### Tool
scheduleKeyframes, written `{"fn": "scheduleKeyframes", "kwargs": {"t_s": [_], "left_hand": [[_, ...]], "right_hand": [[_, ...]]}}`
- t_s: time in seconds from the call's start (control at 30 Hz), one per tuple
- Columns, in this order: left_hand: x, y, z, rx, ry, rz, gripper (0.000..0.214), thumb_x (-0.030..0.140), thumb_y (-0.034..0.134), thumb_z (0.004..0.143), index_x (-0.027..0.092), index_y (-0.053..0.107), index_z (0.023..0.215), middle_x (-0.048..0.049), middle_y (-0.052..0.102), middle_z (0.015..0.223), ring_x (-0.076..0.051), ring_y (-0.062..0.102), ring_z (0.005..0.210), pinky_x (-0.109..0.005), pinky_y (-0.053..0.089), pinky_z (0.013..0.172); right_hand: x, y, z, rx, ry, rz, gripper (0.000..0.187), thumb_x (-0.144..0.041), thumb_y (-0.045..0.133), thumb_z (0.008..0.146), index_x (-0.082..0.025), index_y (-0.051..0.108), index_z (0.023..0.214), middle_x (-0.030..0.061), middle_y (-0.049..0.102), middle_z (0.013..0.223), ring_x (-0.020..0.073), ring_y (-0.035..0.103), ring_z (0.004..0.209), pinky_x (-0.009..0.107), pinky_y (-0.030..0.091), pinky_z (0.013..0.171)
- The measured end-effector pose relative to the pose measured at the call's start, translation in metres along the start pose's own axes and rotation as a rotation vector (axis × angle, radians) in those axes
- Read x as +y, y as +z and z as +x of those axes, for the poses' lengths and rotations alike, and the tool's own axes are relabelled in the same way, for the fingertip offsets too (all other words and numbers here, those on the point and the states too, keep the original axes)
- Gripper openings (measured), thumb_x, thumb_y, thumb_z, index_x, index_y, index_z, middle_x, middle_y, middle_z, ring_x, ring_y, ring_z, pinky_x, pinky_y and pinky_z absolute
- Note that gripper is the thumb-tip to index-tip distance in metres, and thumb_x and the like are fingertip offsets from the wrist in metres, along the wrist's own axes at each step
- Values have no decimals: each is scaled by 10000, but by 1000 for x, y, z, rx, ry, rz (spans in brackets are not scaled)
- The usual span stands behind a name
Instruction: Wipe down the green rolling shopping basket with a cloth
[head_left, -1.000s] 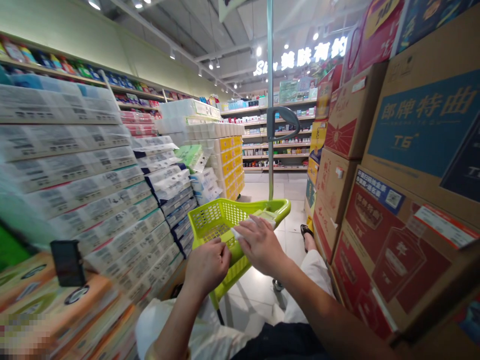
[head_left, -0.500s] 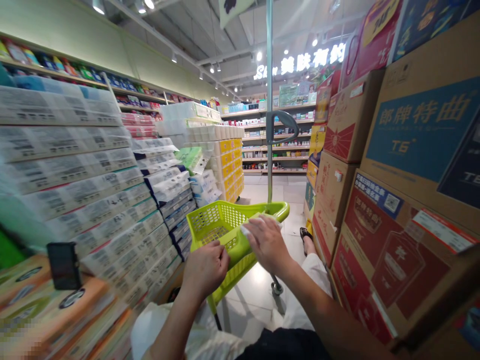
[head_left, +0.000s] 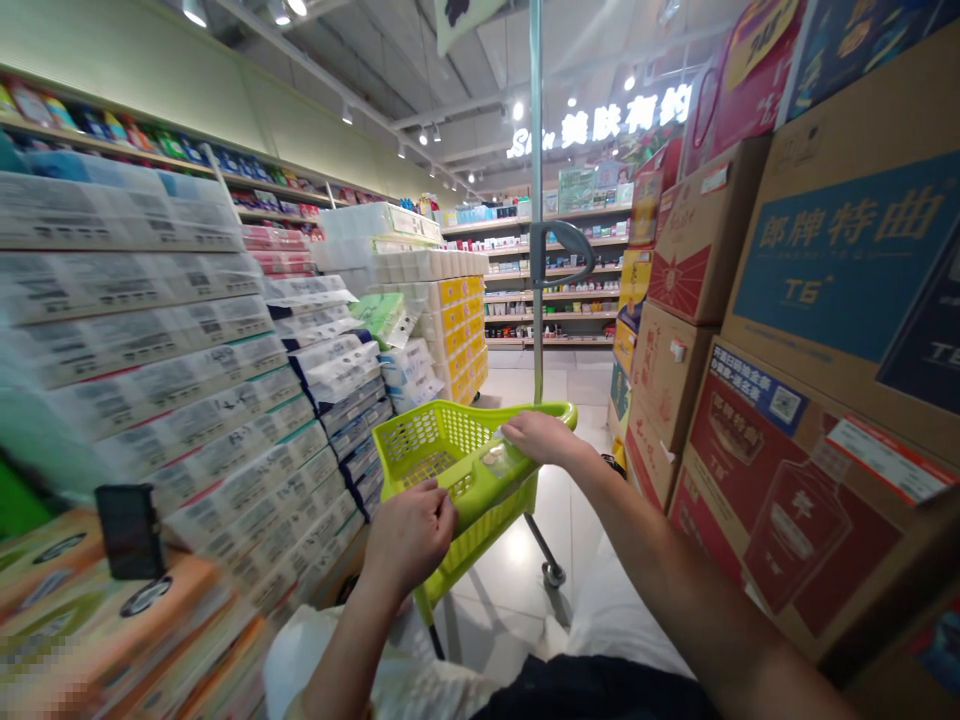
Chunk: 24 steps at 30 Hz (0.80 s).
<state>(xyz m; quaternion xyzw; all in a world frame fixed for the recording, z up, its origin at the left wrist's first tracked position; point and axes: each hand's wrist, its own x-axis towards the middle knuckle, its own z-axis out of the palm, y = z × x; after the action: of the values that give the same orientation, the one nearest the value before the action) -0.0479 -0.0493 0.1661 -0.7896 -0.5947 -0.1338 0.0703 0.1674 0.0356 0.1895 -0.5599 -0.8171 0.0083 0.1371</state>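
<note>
A lime green wheeled shopping basket (head_left: 420, 440) stands in the aisle in front of me. My left hand (head_left: 411, 535) is closed on the basket's near rim, fingers curled over the edge. My right hand (head_left: 544, 438) rests on the right rim near the far corner. It presses a pale cloth (head_left: 497, 459) against the plastic, and the cloth shows just behind the fingers. The basket's metal pull handle (head_left: 537, 220) rises straight up from its far side.
Stacked packs of tissue paper (head_left: 187, 400) wall the left side. Cardboard boxes (head_left: 787, 330) are piled high on the right. A black phone (head_left: 129, 530) stands on boxes at lower left. Tiled floor (head_left: 517, 570) runs ahead to the shelves (head_left: 555, 300).
My right hand has slid with the cloth along the right rim, from near my left hand out to the far corner. My left hand has kept its grip.
</note>
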Motion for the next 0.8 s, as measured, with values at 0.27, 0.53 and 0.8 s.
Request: {"fn": "scheduleKeyframes", "kwargs": {"t_s": [0.27, 0.53, 0.8], "left_hand": [[-1, 1, -1, 7, 43, 12, 382, 281, 329, 918, 181, 610, 679, -47, 666, 830, -159, 619, 734, -285, 352, 623], [-1, -3, -4, -13, 9, -47, 388, 260, 336, 918, 179, 602, 647, -45, 663, 817, -145, 614, 742, -268, 363, 638], [3, -8, -5, -32, -10, -22, 395, 271, 334, 919, 179, 597, 639, -45, 659, 814, -143, 608, 720, -262, 354, 620]], "right_hand": [[-48, 16, -29, 155, -222, 21, 341, -343, 377, 960, -217, 694, 937, 57, 689, 964, 205, 580, 988, 348, 377, 928], [-34, -3, -12, -70, -126, 14, 398, -397, 354, 953, -207, 701, 899, 64, 703, 1013, 198, 615, 915, 289, 414, 780], [4, 4, -16, 25, 47, 43, 441, -360, 288, 980, -191, 694, 1010, 95, 689, 1061, 236, 616, 982, 345, 418, 854]]}}
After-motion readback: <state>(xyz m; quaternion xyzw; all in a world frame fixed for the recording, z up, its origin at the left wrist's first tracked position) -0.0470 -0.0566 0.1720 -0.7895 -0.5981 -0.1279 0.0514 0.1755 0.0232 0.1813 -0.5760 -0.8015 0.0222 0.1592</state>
